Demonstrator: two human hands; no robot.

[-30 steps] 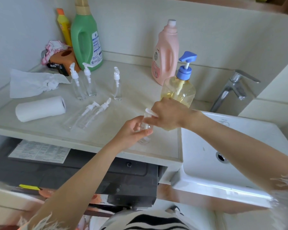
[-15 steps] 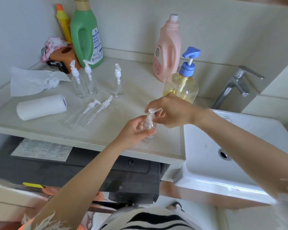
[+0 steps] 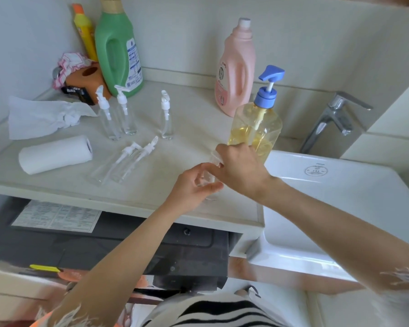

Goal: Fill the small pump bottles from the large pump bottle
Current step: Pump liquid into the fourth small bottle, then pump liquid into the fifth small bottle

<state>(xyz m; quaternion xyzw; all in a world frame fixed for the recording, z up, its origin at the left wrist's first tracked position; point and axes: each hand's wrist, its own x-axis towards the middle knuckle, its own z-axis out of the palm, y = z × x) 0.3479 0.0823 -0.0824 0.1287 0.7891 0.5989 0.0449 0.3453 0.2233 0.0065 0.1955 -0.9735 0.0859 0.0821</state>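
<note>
1. Back of the counter (image 3: 151,199): a green jug (image 3: 118,46), a yellow bottle (image 3: 83,27) tucked behind it and a pink bottle (image 3: 236,67) against the wall. A paper towel roll (image 3: 54,154) lies on its side at the left, a crumpled tissue (image 3: 43,116) beyond it. To the right, the white sink (image 3: 340,197) and the chrome tap (image 3: 333,119).
2. Blocking the view: the right hand (image 3: 241,171) sits on top of the small pump bottle (image 3: 208,180), so the white pump head is only a sliver at the fingertips.
3. That bottle is clear, upright on the counter near the front edge, just in front of the large pump bottle (image 3: 257,128). The left hand (image 3: 194,187) curls round its body, thumb and fingers gripping the sides. The right hand pinches the pump top.
4. The large one: clear plastic, yellow liquid inside, blue pump, standing by the sink's edge.
5. The count: six small bottles. Three standing bottles (image 3: 128,114) mid-counter, two lying bottles (image 3: 125,164) side by side, one in hand. One large pump bottle.
</note>
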